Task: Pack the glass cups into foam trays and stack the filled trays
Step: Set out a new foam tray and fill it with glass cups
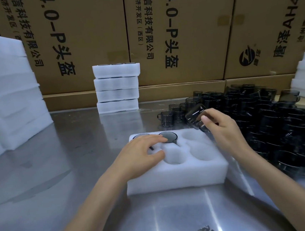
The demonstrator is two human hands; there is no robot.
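The right hand (221, 127) grips a dark glass cup (196, 115) tilted leftward (mouth hidden) above the foam tray (176, 178). The left hand (142, 153) lies flat, fingers loose, on the tray's seated cups (168, 136).

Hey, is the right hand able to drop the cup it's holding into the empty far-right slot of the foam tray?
Probably yes. The right hand holds a dark glass cup just above the far-right slot, which looks empty. The left hand rests on the foam tray at its left side, clear of that slot.
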